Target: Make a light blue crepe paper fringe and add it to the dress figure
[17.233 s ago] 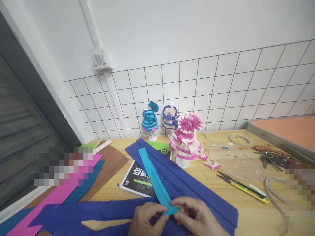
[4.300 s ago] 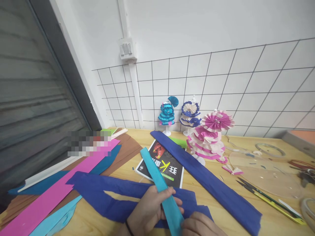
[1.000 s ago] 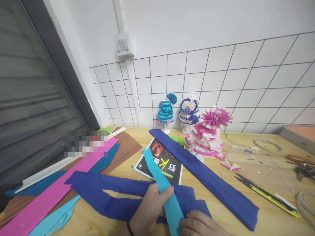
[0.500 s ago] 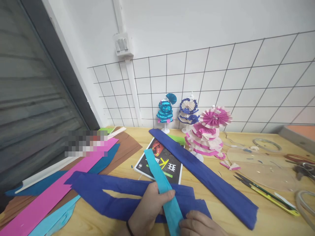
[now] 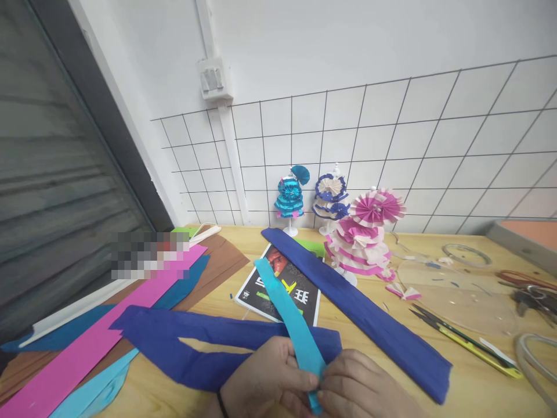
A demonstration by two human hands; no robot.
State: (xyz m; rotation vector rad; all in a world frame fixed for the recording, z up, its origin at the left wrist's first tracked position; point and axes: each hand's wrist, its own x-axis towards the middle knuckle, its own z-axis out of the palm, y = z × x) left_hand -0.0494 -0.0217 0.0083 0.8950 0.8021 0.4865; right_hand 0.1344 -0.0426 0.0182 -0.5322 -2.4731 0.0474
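A folded strip of turquoise crepe paper (image 5: 285,307) runs from the black booklet (image 5: 278,293) down to the bottom edge. My left hand (image 5: 265,380) and my right hand (image 5: 363,389) meet at its near end, fingertips pinched together on the strip. Both hands rest over a torn dark blue crepe sheet (image 5: 195,345). A long folded dark blue strip (image 5: 357,307) lies diagonally to the right of the hands.
Three paper-dress figures stand at the back: turquoise (image 5: 289,197), blue-white (image 5: 329,197), pink-white (image 5: 365,241). Pink strip (image 5: 100,342) and brown sheet (image 5: 217,264) lie left. Scissors (image 5: 463,339), a clear round plate (image 5: 452,296) and tape rings (image 5: 465,254) lie right.
My hands slid along the turquoise strip and came together; both now pinch its near end, where before the left hand gripped it higher up. The view shifted slightly.
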